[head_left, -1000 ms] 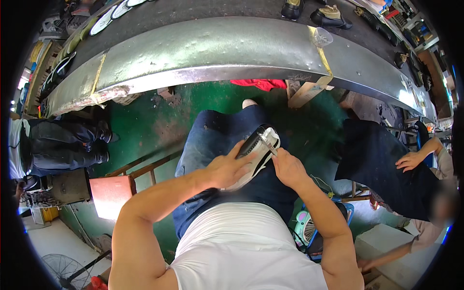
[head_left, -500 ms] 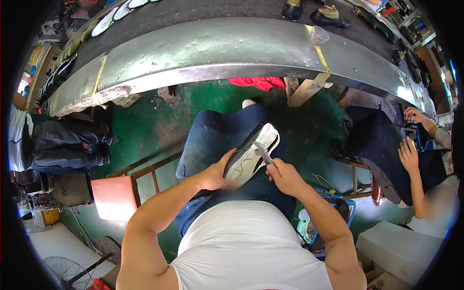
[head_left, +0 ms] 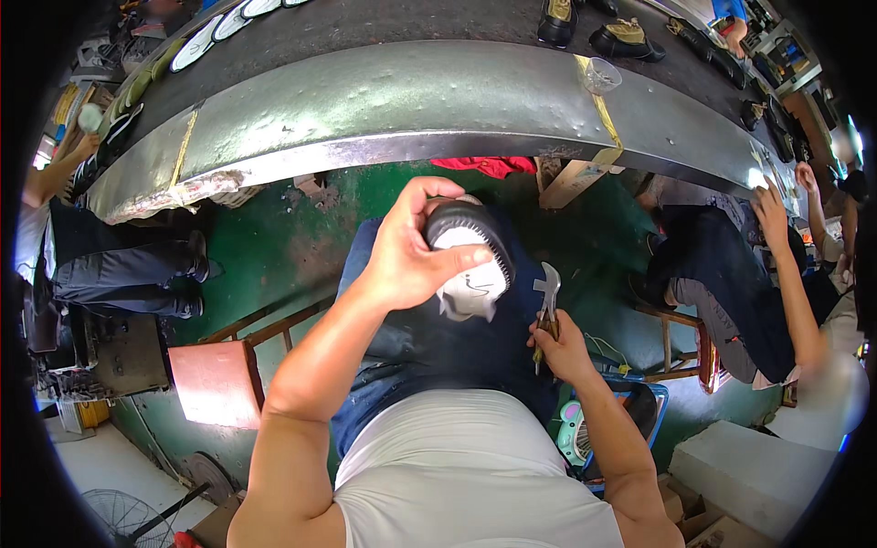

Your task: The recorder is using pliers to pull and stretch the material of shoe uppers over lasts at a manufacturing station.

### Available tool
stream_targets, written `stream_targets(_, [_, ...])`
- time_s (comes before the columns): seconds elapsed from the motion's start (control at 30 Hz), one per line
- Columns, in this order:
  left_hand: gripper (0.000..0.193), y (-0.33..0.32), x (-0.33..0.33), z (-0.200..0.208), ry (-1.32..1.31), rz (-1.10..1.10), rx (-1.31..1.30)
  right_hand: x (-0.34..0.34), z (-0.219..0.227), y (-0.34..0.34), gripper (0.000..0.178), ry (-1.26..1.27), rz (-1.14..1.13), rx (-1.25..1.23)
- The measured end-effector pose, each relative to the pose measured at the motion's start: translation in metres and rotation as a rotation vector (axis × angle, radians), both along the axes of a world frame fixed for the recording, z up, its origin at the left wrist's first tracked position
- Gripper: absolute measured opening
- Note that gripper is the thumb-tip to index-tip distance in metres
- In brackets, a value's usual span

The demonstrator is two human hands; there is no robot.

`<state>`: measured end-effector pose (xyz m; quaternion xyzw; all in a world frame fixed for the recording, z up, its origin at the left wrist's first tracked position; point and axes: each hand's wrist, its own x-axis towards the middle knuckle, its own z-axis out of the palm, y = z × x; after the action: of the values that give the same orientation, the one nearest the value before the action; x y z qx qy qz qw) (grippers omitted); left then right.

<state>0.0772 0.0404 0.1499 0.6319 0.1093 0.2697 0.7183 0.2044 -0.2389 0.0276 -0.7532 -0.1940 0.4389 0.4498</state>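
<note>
My left hand grips a shoe above my lap, its thumb pressed on the white underside. The shoe's black toe points up and away from me, with pleated black edging round the white part; loose white material hangs at the near end. My right hand is closed round the handles of metal pincers beside my right thigh. Their wide head points up, apart from the shoe. Dark blue cloth covers my lap beneath both hands.
A metal-edged bench runs across in front, with black shoes and a clear plastic cup at its right. A red-topped stool stands left. Co-workers sit right, a hand at the bench, and stand left. A fan is lower left.
My left hand has raised the shoe and turned its toe up and away. My right hand has drawn the pincers off the shoe, down to the right. The co-workers' arms have moved toward the bench.
</note>
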Motion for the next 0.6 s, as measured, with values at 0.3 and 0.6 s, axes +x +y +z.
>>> stream_targets(0.3, [0.086, 0.005, 0.024, -0.132, 0.672, -0.325, 0.101, 0.006, 0.055, 0.019, 0.032, 0.339, -0.01, 0.103])
stream_targets(0.6, [0.025, -0.027, -0.018, -0.128, 0.934, -0.057, 0.814, -0.005, 0.035, 0.031, 0.024, -0.03, 0.463, -0.113])
